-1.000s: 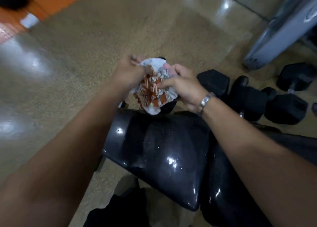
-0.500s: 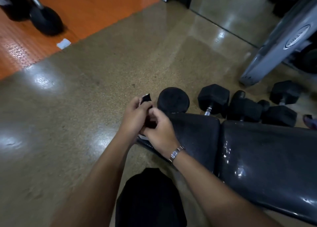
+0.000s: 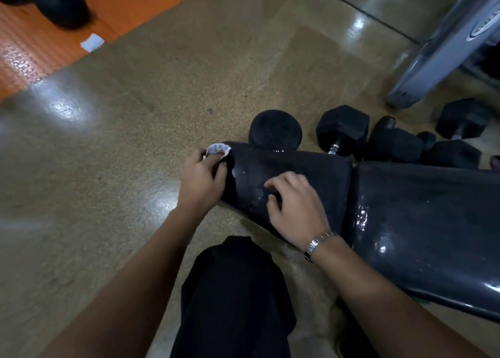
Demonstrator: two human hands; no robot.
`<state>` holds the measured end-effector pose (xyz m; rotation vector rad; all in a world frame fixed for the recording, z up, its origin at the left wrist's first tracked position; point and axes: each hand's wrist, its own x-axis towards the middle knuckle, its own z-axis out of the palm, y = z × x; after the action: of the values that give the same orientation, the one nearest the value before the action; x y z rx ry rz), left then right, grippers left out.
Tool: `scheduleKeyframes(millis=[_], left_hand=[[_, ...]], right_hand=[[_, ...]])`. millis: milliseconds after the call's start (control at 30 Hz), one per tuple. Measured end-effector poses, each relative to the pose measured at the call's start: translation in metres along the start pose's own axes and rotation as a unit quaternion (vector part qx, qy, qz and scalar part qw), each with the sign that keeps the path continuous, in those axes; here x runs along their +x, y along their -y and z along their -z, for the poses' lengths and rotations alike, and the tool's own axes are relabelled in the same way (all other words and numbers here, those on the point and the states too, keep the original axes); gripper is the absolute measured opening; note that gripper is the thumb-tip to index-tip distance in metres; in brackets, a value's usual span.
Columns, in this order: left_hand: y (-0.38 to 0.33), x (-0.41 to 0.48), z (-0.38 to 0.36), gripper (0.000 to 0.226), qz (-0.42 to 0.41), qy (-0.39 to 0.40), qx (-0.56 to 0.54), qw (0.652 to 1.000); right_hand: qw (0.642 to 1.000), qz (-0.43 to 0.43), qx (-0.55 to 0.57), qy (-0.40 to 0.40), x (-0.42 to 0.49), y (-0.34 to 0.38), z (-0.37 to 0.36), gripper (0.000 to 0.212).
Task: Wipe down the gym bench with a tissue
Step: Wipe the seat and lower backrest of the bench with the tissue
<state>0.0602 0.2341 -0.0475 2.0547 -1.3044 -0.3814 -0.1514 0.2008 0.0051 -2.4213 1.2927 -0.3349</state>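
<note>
The black padded gym bench [image 3: 411, 217] runs from the centre to the right edge, with wet glints on its surface. My left hand [image 3: 203, 176] grips a crumpled white tissue [image 3: 217, 149] at the bench's left end; only the tissue's top shows above my fingers. My right hand [image 3: 293, 206], with a metal watch on the wrist, rests on the smaller seat pad [image 3: 319, 174] with its fingers loosely bent and nothing in them.
Several black dumbbells [image 3: 342, 130] and a round weight [image 3: 274, 129] lie on the floor just behind the bench. A grey machine frame [image 3: 443, 49] stands at the upper right. An orange mat [image 3: 54, 33] lies at the upper left. My dark-trousered leg [image 3: 232, 298] is below.
My hands have separated. The left hand took the tissue to the bench's left end, and the right hand let go and came down on the seat pad.
</note>
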Motion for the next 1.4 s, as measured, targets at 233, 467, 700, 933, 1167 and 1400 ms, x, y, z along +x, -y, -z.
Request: scheduleKeyframes(millis=[233, 467, 700, 933, 1167, 1400], left_hand=[[-0.006, 0.027, -0.013, 0.03, -0.004, 0.005, 0.037, 0.999], [0.009, 0.009, -0.001, 0.031, -0.022, -0.005, 0.074, 0.997], [-0.01, 0.043, -0.002, 0.033, -0.013, 0.07, 0.096, 0.993], [-0.029, 0.051, 0.012, 0.033, 0.012, 0.123, 0.101, 0.987], [-0.029, 0.03, 0.013, 0.03, -0.077, 0.136, 0.085, 0.984], [-0.025, 0.057, -0.013, 0.032, -0.018, 0.075, 0.065, 0.995]], right_hand=[[0.991, -0.004, -0.121, 0.06, -0.006, -0.005, -0.014, 0.043], [0.989, -0.022, -0.134, 0.066, -0.006, -0.019, -0.009, 0.051], [0.984, -0.046, -0.148, 0.084, -0.008, -0.019, -0.007, 0.053], [0.977, -0.059, -0.133, 0.152, -0.001, -0.014, -0.004, 0.055], [0.976, -0.059, -0.118, 0.173, 0.004, -0.015, 0.003, 0.058], [0.979, -0.055, -0.118, 0.154, 0.002, -0.02, -0.004, 0.058]])
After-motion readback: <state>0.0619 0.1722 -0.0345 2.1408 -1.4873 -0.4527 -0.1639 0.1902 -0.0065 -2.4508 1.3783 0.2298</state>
